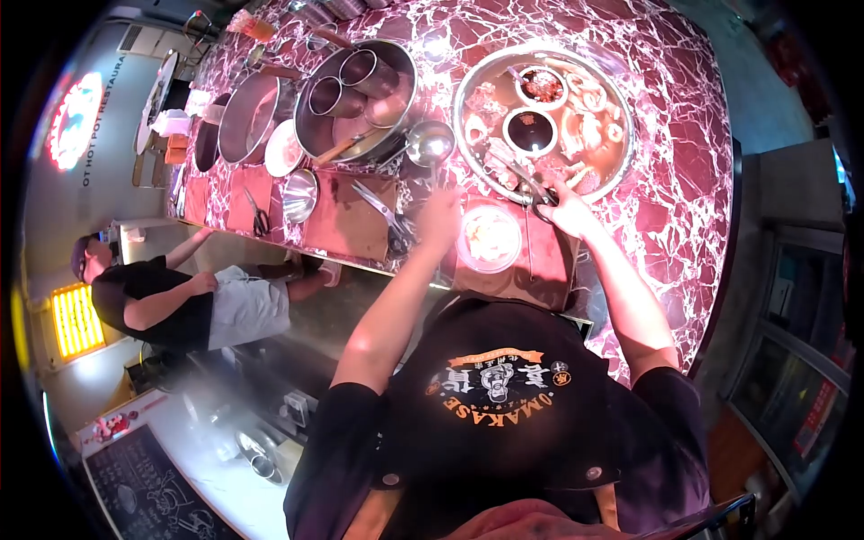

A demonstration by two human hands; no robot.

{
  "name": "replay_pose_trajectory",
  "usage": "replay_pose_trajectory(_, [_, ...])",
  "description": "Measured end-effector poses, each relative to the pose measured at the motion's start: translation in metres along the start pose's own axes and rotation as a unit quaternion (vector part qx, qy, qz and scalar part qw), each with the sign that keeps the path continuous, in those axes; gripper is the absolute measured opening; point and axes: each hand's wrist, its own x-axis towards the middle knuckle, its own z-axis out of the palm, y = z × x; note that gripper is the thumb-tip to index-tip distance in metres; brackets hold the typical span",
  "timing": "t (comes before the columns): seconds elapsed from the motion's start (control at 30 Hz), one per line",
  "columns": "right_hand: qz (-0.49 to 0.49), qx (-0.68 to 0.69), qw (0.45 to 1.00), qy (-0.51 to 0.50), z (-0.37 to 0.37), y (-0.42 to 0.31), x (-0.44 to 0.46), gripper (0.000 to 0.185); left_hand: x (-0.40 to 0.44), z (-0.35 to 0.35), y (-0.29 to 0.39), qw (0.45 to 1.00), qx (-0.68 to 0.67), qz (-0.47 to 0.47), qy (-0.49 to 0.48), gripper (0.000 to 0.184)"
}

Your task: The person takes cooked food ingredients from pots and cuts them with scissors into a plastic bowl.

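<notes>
My left hand (439,216), slightly blurred, is closed around the handle of a steel ladle (430,144), whose bowl hangs beside a wide metal basin (462,135). My right hand (567,212) grips black-handled scissors (544,200), their blades reaching over the basin's near rim. Meat pieces (489,97) and other food in liquid fill the basin. Two small bowls stand in it, one with red chopped chili (543,85), the other with dark sauce (529,131). Just below, between my forearms, sits a round bowl of pale food (490,238).
A large pot (409,90) holding metal cylinders stands to the left, with another pot (247,117) beyond it. More scissors (380,205), a steel bowl (300,195) and brown mats (346,216) lie along the counter's near edge. A person (180,297) stands farther left.
</notes>
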Motion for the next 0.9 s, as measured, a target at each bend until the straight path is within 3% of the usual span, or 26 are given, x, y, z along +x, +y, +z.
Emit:
replay_pose_trajectory(0.2, [-0.032, -0.041, 0.998, 0.019, -0.001, -0.022, -0.030, 0.065, -0.021, -0.011, 0.014, 0.996, -0.094, 0.006, 0.008, 0.024])
replay_pose_trajectory(0.4, [-0.038, -0.128, 0.990, -0.035, -0.008, -0.062, -0.116, 0.073, -0.096, -0.087, 0.042, 0.997, -0.030, -0.026, -0.064, 0.025])
replay_pose_trajectory(0.67, [-0.006, -0.163, 0.985, -0.049, 0.049, -0.032, -0.156, 0.066, -0.140, -0.075, -0.009, 0.994, -0.051, 0.064, -0.070, 0.022])
replay_pose_trajectory(0.9, [-0.008, -0.209, 0.976, -0.055, 0.049, -0.034, -0.164, 0.058, -0.141, -0.074, -0.033, 0.992, -0.022, 0.094, -0.075, 0.021])
